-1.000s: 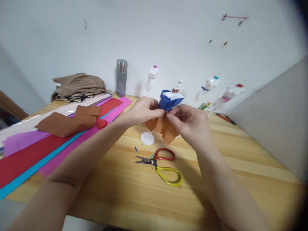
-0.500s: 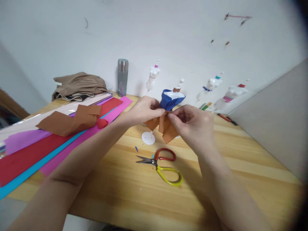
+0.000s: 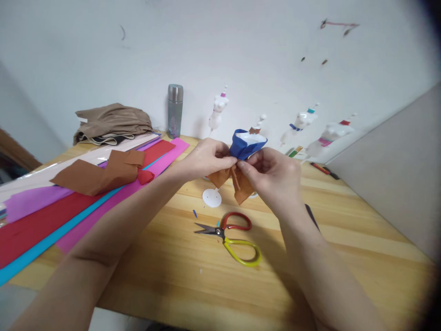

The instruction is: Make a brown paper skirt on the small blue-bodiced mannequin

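Observation:
A small white dress form (image 3: 257,131) stands between my hands, wrapped in a blue paper bodice (image 3: 246,144) with brown paper (image 3: 243,186) hanging below its waist. My left hand (image 3: 215,157) pinches the brown paper at the waist from the left side. From the right, my right hand (image 3: 270,172) pinches the same brown paper just under the blue edge, thumb against fingers. Both sets of fingertips nearly meet and partly hide the waist. Open-bladed scissors (image 3: 220,232) with one red and one yellow handle lie on the table in front of the hands.
Coloured paper sheets (image 3: 86,202) with loose brown pieces (image 3: 99,174) cover the left side. Folded brown cloth (image 3: 113,122) and a flask (image 3: 175,110) stand behind. Other dress forms (image 3: 218,110) line the wall, and a red and black tool (image 3: 324,170) lies at the right.
My right hand has shifted slightly left and in toward the waist. The brown paper on that side is now gathered into a narrower fold. My left hand stays in place.

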{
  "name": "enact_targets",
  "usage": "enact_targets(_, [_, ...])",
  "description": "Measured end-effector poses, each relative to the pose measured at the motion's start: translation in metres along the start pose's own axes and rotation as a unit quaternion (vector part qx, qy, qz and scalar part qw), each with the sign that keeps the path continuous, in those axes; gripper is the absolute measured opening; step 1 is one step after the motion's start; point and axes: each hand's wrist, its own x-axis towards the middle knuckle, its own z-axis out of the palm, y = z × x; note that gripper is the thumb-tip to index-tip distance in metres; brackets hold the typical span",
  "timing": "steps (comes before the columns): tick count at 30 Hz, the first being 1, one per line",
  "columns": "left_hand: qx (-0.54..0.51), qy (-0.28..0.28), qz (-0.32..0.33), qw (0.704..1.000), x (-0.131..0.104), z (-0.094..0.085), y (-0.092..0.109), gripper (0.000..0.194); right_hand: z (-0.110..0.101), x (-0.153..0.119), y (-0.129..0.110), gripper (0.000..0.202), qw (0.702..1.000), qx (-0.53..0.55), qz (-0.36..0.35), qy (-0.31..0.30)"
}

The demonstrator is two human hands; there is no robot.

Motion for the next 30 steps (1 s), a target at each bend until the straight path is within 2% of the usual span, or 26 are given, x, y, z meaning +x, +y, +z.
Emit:
enact_targets(6, [-0.011, -0.004, -0.002, 1.0, -0.001, 0.0, 0.0, 0.007, 0.0, 0.002, -0.003, 0.027, 0.999, 0.018, 0.037, -0.01])
enact_targets(13, [-0.022, -0.011, -0.003, 1.0, 0.002, -0.002, -0.003, 0.004, -0.013, 0.004, 0.002, 0.023, 0.99, 0.104, 0.063, -0.076])
enact_targets(18, [-0.021, -0.005, -0.004, 1.0, 0.003, -0.004, -0.006, 0.005, -0.017, 0.005, 0.002, 0.021, 0.992, 0.085, 0.055, -0.077])
enact_targets(24, [-0.013, -0.006, 0.011, 1.0, 0.003, -0.004, -0.007, 0.007, -0.018, 0.004, 0.0, 0.019, 0.991, 0.071, 0.026, -0.112])
enact_targets(30, [-0.01, -0.009, 0.007, 1.0, 0.002, -0.004, -0.005, 0.006, -0.02, 0.005, 0.0, 0.013, 0.99, 0.086, 0.014, -0.111])
